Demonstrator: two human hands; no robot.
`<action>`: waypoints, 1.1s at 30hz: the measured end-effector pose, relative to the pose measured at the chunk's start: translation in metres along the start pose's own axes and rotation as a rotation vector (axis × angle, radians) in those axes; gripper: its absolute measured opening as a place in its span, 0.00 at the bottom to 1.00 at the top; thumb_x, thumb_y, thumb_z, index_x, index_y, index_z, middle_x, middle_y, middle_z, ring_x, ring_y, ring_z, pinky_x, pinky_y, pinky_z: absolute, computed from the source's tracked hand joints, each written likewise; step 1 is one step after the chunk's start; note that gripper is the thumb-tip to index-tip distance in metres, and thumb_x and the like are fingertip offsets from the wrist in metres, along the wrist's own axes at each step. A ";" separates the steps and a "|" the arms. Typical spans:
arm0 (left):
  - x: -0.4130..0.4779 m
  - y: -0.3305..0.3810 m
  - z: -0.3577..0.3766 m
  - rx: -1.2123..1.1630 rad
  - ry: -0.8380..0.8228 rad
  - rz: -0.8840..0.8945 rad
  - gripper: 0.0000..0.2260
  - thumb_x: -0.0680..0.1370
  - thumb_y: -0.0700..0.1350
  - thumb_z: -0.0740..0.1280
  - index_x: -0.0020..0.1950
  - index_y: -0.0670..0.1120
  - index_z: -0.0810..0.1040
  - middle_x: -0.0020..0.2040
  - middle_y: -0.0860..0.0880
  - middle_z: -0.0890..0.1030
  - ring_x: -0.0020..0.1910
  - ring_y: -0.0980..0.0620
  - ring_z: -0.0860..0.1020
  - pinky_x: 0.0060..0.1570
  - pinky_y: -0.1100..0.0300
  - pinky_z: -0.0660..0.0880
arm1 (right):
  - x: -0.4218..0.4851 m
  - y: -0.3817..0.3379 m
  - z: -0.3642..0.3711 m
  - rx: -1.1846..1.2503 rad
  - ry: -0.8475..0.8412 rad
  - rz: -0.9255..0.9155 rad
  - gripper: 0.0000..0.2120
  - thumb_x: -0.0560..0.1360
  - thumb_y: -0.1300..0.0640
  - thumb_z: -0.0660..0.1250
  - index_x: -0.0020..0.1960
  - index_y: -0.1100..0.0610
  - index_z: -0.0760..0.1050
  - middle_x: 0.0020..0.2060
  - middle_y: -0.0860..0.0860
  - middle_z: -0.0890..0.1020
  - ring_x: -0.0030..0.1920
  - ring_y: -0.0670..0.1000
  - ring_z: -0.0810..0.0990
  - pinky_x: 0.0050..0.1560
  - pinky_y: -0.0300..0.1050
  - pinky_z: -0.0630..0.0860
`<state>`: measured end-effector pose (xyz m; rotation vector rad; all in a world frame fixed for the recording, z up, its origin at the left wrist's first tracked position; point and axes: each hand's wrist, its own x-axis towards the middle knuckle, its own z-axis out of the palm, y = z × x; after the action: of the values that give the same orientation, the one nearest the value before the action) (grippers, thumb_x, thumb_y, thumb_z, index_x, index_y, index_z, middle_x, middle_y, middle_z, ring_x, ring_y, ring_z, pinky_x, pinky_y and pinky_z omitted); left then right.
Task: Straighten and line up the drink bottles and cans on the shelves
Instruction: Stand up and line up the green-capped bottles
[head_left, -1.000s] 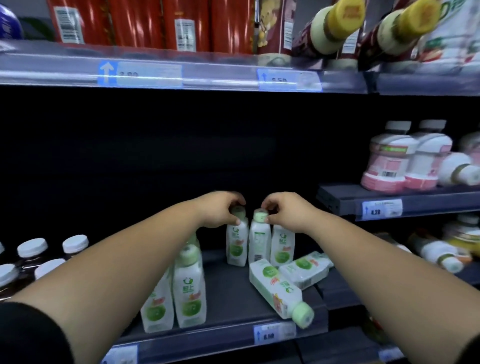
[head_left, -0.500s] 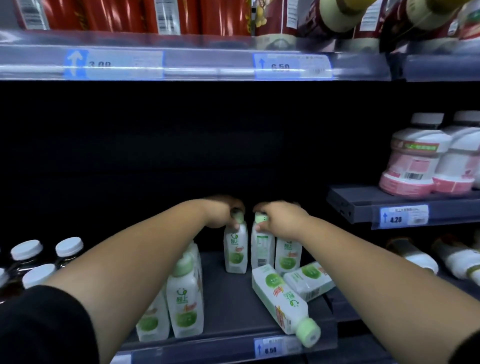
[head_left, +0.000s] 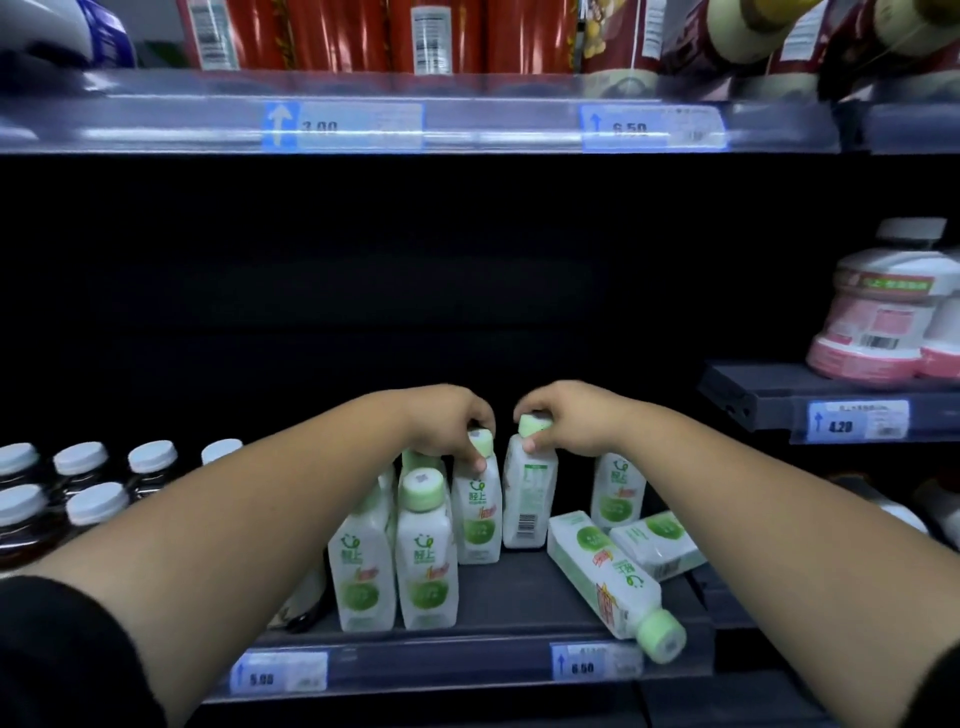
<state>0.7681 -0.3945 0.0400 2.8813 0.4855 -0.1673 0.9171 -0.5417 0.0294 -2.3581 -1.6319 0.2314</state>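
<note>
White drink bottles with green caps stand on a dark shelf (head_left: 498, 597). My left hand (head_left: 449, 423) grips the cap of one upright bottle (head_left: 477, 514). My right hand (head_left: 563, 421) grips the cap of the bottle beside it (head_left: 527, 499), whose barcode side faces me. Two more bottles (head_left: 395, 566) stand in front at the left. Another upright bottle (head_left: 615, 488) stands behind my right wrist. One bottle lies on its side (head_left: 605, 577) with its cap over the shelf's front edge. A second fallen bottle (head_left: 654, 543) lies behind it.
Dark bottles with white caps (head_left: 83, 483) fill the shelf at the left. Pink and white bottles (head_left: 878, 312) stand on a higher shelf at the right. Red packs (head_left: 332, 31) line the top shelf. Price tags (head_left: 582, 662) run along the shelf edge.
Both hands have drawn their two bottles forward and slightly left, leaving a gap to the third upright bottle at the right. The camera has come closer to the shelf.
</note>
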 end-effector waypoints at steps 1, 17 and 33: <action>-0.001 0.001 0.001 0.007 0.009 0.000 0.17 0.71 0.55 0.76 0.57 0.56 0.78 0.50 0.58 0.78 0.50 0.55 0.77 0.49 0.56 0.75 | -0.004 -0.001 -0.001 -0.016 -0.034 -0.014 0.21 0.75 0.49 0.73 0.66 0.46 0.76 0.62 0.44 0.77 0.61 0.48 0.76 0.62 0.46 0.74; -0.004 -0.002 0.013 -0.077 0.063 0.017 0.22 0.73 0.53 0.75 0.65 0.56 0.76 0.58 0.57 0.76 0.56 0.55 0.75 0.52 0.59 0.72 | -0.021 -0.009 0.004 -0.104 0.000 -0.003 0.18 0.75 0.52 0.73 0.64 0.48 0.77 0.61 0.47 0.79 0.60 0.49 0.77 0.61 0.47 0.76; -0.008 0.002 0.023 0.012 0.168 0.006 0.27 0.71 0.55 0.76 0.68 0.55 0.74 0.61 0.54 0.78 0.59 0.52 0.77 0.58 0.52 0.76 | -0.022 -0.013 0.012 0.038 0.004 -0.062 0.24 0.74 0.49 0.74 0.69 0.48 0.74 0.64 0.45 0.78 0.64 0.46 0.75 0.64 0.43 0.72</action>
<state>0.7594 -0.4036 0.0193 2.9223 0.5070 0.0744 0.8943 -0.5561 0.0220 -2.2742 -1.6809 0.2428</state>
